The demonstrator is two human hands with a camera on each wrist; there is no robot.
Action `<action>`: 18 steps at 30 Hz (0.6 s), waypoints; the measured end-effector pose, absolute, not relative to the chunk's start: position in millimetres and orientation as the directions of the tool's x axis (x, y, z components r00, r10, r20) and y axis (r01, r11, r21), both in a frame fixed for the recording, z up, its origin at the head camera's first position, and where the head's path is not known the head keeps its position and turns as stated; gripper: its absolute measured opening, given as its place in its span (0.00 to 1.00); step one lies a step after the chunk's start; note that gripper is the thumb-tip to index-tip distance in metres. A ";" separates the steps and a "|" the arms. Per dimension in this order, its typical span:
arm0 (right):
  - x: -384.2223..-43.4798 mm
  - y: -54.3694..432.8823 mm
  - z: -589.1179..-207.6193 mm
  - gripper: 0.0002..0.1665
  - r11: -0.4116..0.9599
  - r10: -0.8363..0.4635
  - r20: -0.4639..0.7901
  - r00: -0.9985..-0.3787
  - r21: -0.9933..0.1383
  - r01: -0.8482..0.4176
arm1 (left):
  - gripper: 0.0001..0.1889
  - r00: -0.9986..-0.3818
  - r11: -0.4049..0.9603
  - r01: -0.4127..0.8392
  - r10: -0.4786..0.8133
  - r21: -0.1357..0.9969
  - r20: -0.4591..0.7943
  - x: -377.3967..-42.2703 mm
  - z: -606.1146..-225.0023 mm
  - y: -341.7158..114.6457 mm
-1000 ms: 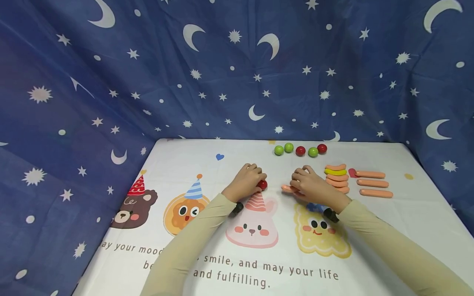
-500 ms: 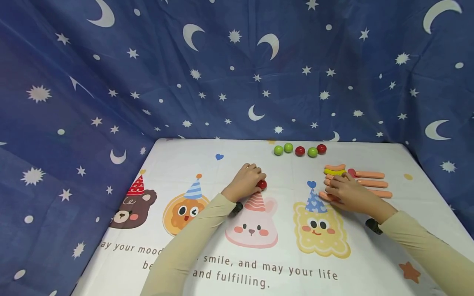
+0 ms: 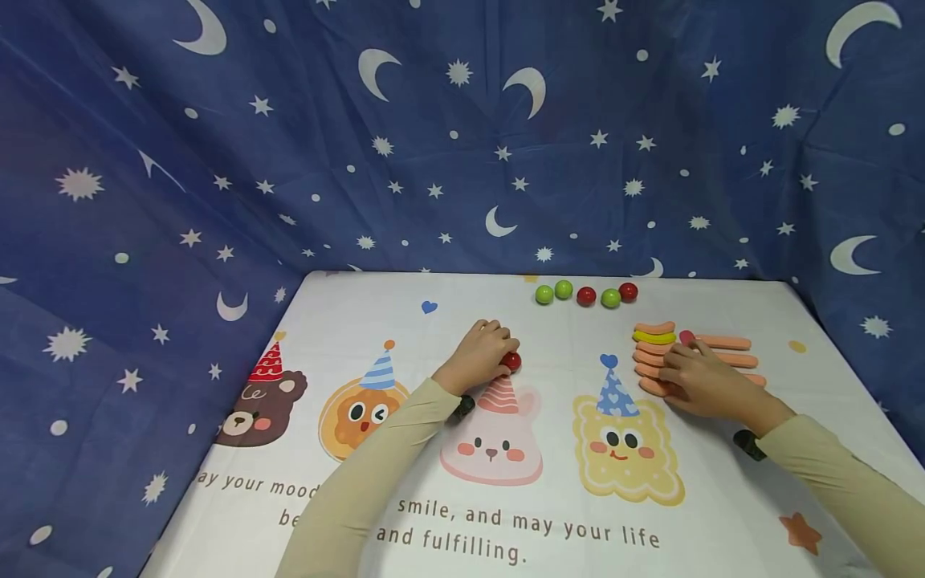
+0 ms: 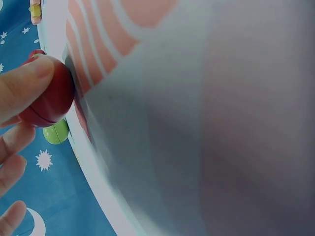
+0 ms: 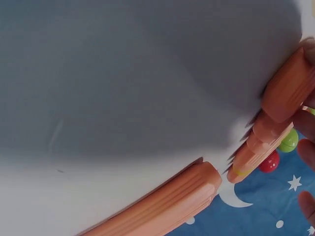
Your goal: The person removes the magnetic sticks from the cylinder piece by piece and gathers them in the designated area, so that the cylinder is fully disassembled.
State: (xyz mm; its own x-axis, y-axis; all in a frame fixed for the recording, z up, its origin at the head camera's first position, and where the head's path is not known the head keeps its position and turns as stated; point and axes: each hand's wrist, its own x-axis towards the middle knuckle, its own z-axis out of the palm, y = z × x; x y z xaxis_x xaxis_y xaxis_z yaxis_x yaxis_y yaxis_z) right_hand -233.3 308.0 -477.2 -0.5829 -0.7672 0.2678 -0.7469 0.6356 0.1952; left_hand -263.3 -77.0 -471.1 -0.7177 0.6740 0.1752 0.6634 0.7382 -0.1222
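Observation:
My left hand (image 3: pixel 482 355) holds a shiny red ball (image 3: pixel 512 361) just above the rabbit print on the cloth. A dark seam runs round this ball in the left wrist view, where the thumb (image 4: pixel 27 81) presses its side. Farther right, my right hand (image 3: pixel 704 381) pinches a curved orange toy sausage (image 3: pixel 654 388) at the near end of a column of similar sausages. The column includes one yellow curved piece (image 3: pixel 654 338). Part of the pinched sausage (image 5: pixel 288 91) is hidden behind fingers at the right wrist view's edge.
Three straight orange sausages (image 3: pixel 725 343) lie right of the column, partly covered by the right hand. At the back stand several balls, green (image 3: pixel 544 295) and red (image 3: pixel 587 297). A blue starry curtain (image 3: pixel 433 160) rises behind the white printed tablecloth (image 3: pixel 361 305).
My right hand has carried the curved sausage rightward from above the biscuit print to the near end of the column. The left hand and its red ball have stayed in place.

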 end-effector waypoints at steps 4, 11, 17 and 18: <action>-235.3 309.4 -476.8 0.15 0.639 -0.765 0.260 -0.589 0.190 -0.746 | 0.17 -0.720 0.740 0.663 0.672 -0.116 0.175 -263.6 -471.2 -76.5; -237.6 310.0 -473.5 0.15 0.678 -0.733 0.225 -0.642 0.165 -0.716 | 0.17 -0.721 0.741 0.663 0.670 -0.106 0.177 -263.5 -470.4 -76.4; -239.6 304.8 -471.4 0.18 0.662 -0.743 0.276 -0.609 0.171 -0.730 | 0.17 -0.724 0.744 0.661 0.667 -0.103 0.176 -262.7 -470.3 -77.0; -240.1 303.1 -471.4 0.18 0.657 -0.746 0.281 -0.603 0.171 -0.734 | 0.17 -0.725 0.745 0.660 0.666 -0.100 0.174 -262.4 -470.1 -77.1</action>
